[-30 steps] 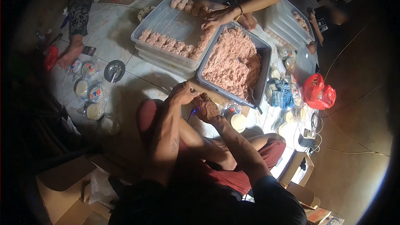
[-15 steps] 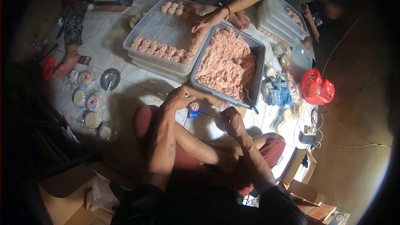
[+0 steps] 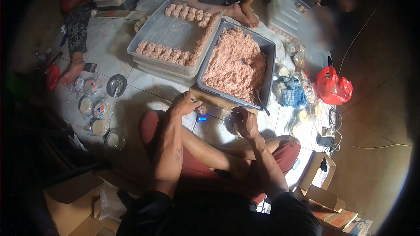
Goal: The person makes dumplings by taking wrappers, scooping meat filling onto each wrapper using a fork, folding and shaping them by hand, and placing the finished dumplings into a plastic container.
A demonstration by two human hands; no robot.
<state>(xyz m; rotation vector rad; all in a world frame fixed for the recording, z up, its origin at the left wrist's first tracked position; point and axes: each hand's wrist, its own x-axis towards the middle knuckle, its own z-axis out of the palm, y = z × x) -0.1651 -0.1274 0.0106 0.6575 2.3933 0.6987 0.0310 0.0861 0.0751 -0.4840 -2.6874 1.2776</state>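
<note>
My left hand (image 3: 187,104) is held out with its fingers apart, nothing visible in it. Just to its right, a small lump of minced meat (image 3: 202,109) sits above a bright blue object (image 3: 201,118), perhaps a small scale. My right hand (image 3: 245,123) has its fingers curled together beside something clear and shiny (image 3: 230,124); what they hold is hidden. In front of both hands stands a grey tub (image 3: 200,81) full of pink minced meat (image 3: 234,67), with a dark handle (image 3: 261,102) leaning at its near right corner. Left of it, a clear plastic tray (image 3: 146,27) carries rows of meat lumps (image 3: 162,53).
Wrapped round packs (image 3: 99,126) and a dark dish with a spoon (image 3: 116,85) are at left. A red plastic bag (image 3: 333,86), a blue checked cloth (image 3: 293,94) and cables (image 3: 333,126) lie at right. Co-workers sit behind the trays; cardboard boxes (image 3: 70,196) stand near me.
A co-worker's hand has drawn back from the tray, baring more meat lumps at its far side. My hands have barely moved. The person at right has shifted, and a blurred pale shape is there.
</note>
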